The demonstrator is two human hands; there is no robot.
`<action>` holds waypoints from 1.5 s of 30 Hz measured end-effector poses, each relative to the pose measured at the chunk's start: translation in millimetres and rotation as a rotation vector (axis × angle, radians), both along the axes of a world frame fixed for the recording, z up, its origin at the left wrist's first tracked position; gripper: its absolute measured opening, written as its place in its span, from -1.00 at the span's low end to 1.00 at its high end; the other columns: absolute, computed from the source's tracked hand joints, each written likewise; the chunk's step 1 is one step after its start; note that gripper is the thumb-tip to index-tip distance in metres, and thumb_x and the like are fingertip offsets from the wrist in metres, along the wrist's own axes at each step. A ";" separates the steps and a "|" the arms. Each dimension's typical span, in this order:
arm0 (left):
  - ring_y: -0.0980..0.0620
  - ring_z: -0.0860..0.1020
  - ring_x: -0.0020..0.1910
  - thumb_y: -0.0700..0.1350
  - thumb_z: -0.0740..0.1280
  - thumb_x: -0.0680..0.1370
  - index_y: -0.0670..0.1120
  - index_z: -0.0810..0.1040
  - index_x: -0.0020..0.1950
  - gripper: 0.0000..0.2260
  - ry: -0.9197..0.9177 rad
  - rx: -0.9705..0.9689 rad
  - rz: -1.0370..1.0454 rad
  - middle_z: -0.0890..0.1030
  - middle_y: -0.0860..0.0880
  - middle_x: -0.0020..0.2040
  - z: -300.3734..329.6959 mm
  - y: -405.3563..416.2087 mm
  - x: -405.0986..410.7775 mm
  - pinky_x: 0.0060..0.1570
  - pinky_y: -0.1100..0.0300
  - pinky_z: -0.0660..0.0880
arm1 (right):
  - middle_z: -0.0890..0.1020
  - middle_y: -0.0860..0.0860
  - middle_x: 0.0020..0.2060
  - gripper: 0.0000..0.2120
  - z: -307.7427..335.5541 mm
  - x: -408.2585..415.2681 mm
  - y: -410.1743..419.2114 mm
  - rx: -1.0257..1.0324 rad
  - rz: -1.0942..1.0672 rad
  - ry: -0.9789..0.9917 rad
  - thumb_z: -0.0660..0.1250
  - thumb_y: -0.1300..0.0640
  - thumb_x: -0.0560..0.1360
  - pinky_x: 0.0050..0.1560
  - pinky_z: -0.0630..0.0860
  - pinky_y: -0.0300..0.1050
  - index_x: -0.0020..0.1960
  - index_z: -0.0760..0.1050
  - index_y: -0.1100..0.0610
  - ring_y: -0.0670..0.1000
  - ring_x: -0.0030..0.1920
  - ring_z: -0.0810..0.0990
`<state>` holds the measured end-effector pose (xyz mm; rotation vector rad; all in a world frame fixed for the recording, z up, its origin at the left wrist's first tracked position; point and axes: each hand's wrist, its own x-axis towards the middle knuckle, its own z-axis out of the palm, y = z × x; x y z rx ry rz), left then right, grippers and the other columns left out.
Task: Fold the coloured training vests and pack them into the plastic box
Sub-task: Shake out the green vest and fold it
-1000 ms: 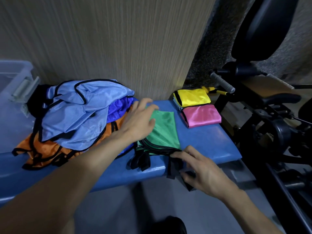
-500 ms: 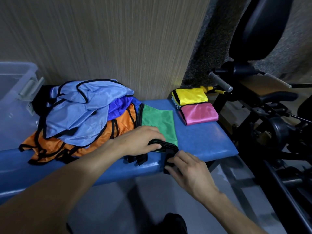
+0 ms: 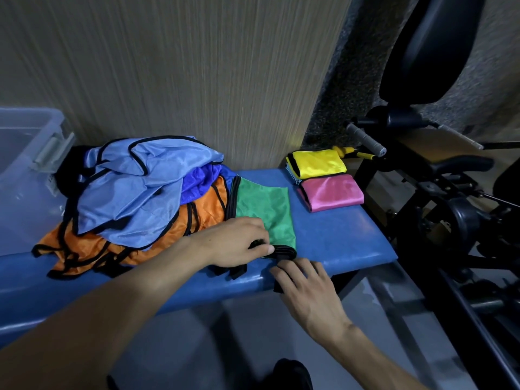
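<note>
Bench: one blue padded bench [image 3: 337,237] against a striped wall; everything lies on it.
Green vest: one green vest [image 3: 264,212], half folded and flat at the middle of the bench, its black-edged near end bunched by the front edge.
Left hand: the left hand [image 3: 233,243] lies on the near end of the green vest, thumb and fingers pinching the black trim.
Right hand: the right hand [image 3: 304,285] is at the bench's front edge, fingers curled round a black strap end of the same vest.
Folded vests: two in plain view, one yellow vest [image 3: 318,163] and one pink vest [image 3: 332,194], touching, at the far right corner.
Unfolded pile: one heap left of the green vest, with a light blue vest [image 3: 135,187] on top, a dark blue vest [image 3: 199,184] and an orange vest [image 3: 157,237] under it; further layers cannot be counted.
Box: one clear plastic box [image 3: 25,153] at the far left, beside the heap.
</note>
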<state>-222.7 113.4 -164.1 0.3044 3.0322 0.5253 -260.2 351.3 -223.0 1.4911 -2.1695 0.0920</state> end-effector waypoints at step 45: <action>0.17 0.52 -0.27 0.22 0.40 0.51 0.10 0.44 -0.07 -0.75 0.131 0.111 0.355 0.55 0.16 -0.30 -7.5 -5.8 83.5 -0.16 0.03 0.53 | 0.59 0.03 0.01 -0.74 73.0 -22.1 -62.7 0.273 -0.232 -0.360 0.14 -0.10 0.64 -0.15 0.47 0.03 0.24 0.45 -0.04 0.27 -0.05 0.62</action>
